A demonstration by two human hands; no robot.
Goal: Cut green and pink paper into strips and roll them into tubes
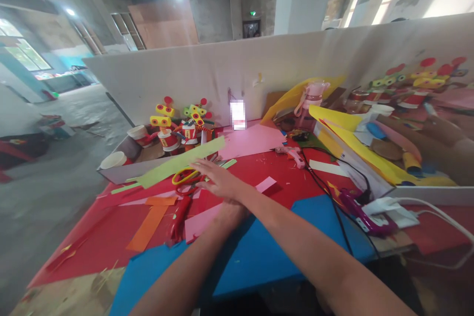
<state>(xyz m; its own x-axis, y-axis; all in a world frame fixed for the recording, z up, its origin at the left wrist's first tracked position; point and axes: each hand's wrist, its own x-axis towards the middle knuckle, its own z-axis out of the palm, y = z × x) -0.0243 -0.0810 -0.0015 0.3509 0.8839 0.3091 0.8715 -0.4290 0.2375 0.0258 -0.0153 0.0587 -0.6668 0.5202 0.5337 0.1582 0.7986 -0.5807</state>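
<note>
Bare concrete hall behind a white partition board (229, 66); the counter (296, 177) is covered in red sheet, littered with paper scraps. Both forearms reach in from the near edge and cross near the wrists. Right hand (220, 182) lies on top, palm down, fingers spread flat, holding nothing, fingertips just beside the yellow-handled scissors (186, 176). Left hand (225, 212) is mostly hidden beneath it; cannot tell whether its grip is open or closed. Scissors lie mid-counter, on pink and red paper, near a long green paper strip (177, 164). Blue sheet (259, 252) covers the near edge. Paper-cup figures (181, 131) stand at the far left corner. Purple glue gun (361, 215) rests toward the right edge.
</note>
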